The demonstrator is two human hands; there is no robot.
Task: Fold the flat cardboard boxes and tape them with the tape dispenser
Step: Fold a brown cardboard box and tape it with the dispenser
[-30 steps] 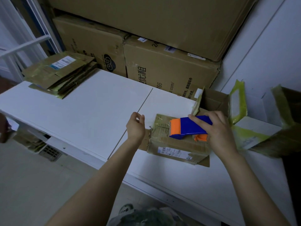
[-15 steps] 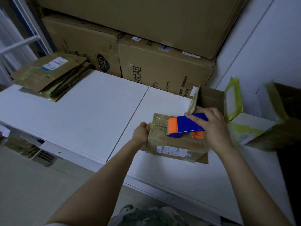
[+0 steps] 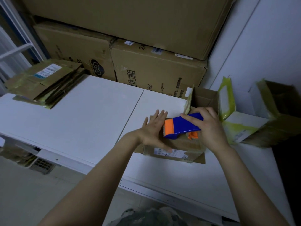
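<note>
Pressing on the small cardboard box point(image 3: 172, 151), my left hand point(image 3: 152, 130) lies flat on its top, fingers straight and spread, thumb down the near face. My right hand point(image 3: 211, 128) grips the blue and orange tape dispenser point(image 3: 180, 127), fingers curled over its body. The orange end points left, over the box top, just beside the left fingers; contact with the cardboard I cannot tell. The box stands on the white surface point(image 3: 81, 115), right of the seam, printed label on its near face. 1 open box point(image 3: 204, 98) sits directly behind it. Stack of flat boxes point(image 3: 44, 82) at the far left corner, well apart. 3 large cartons point(image 3: 156, 72) stand behind the surface.
</note>
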